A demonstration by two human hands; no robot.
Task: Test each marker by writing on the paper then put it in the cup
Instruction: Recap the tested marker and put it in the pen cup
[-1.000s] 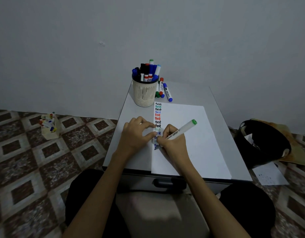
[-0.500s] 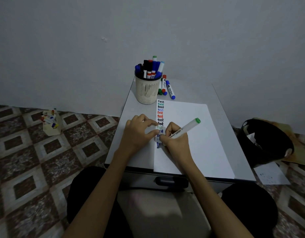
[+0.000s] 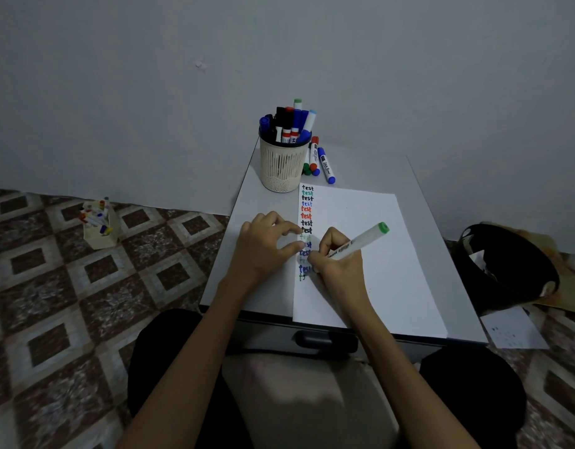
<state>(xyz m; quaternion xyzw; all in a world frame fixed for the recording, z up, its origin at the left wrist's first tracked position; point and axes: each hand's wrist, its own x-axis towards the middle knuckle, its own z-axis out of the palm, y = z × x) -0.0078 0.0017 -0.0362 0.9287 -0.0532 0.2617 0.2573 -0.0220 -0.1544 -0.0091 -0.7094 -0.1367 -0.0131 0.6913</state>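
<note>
Plain grey wall (image 3: 117, 92) is running behind the table (image 3: 422, 202), with a small scuff (image 3: 200, 64) showing up and left of it. The table is sitting with its far edge at the wall, and a dark drawer handle (image 3: 325, 340) is facing out under its near edge. Brown-and-cream diamond tile floor (image 3: 53, 303) is spreading left and right of the table. A cream box (image 3: 100, 236) of small coloured items is standing on the floor, well left of the table. A black bin (image 3: 506, 270) is sitting near the table's right side. A white sheet (image 3: 512, 332) is lying on the floor off the table's near right corner. Lighting is reading dim and flat.
</note>
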